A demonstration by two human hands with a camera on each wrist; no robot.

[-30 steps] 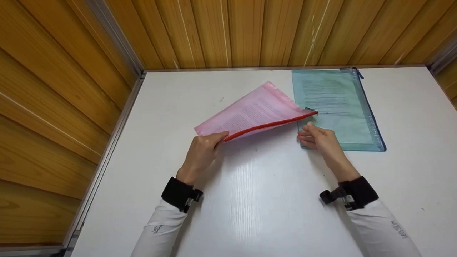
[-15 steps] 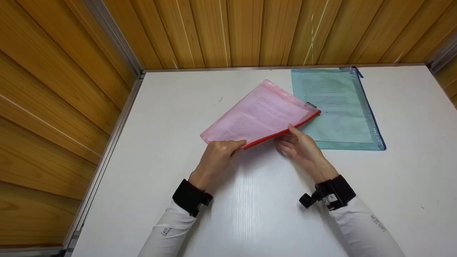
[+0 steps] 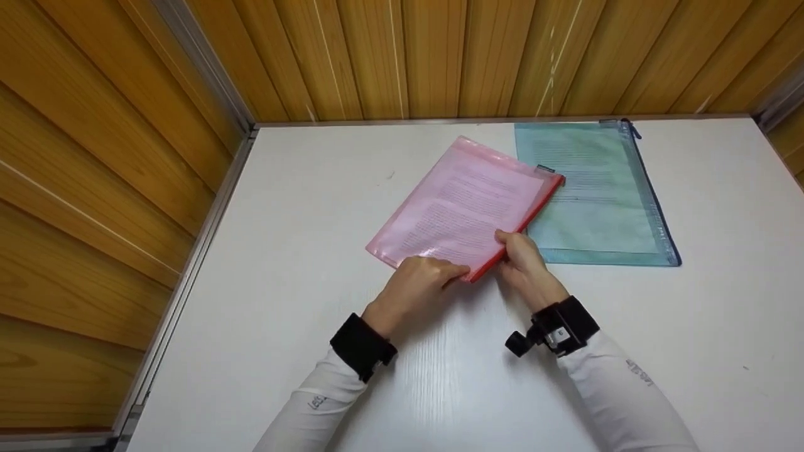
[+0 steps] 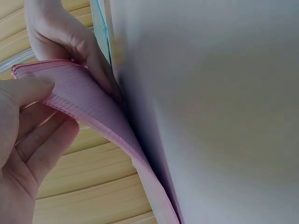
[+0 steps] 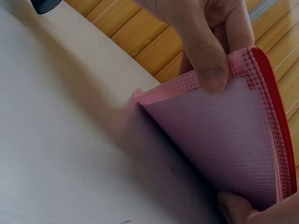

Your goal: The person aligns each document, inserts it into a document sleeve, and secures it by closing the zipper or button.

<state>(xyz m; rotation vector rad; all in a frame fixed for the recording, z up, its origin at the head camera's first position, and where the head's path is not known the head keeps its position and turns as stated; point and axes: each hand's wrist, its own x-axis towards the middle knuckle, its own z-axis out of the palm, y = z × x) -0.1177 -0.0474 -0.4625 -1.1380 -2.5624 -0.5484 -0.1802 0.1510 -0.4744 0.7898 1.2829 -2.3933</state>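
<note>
A pink mesh zip folder [image 3: 468,194] with a printed sheet inside lies aslant, its near corner raised off the table. My left hand [image 3: 414,285] pinches that corner, thumb on top at the end of the red zipper edge [image 3: 541,210]. Farther along this edge, my right hand [image 3: 526,267] holds the folder with its thumb above and its fingers underneath. The right wrist view shows the mesh underside [image 5: 224,130] tilted up from the table, with the right fingers [image 5: 236,205] against it. The folder's far right corner overlaps a teal zip folder [image 3: 603,220].
The teal folder lies flat at the back right of the white table [image 3: 301,207], its dark blue zipper edge facing right. Behind the table and to the left stand wood-panelled walls [image 3: 433,63]. A dark camera [image 5: 46,3] shows at the right wrist view's top.
My right hand has come in from the right and taken hold of the red zipper edge. My left hand has moved right and nearer, turning the pink folder so its zipper side faces more rightward.
</note>
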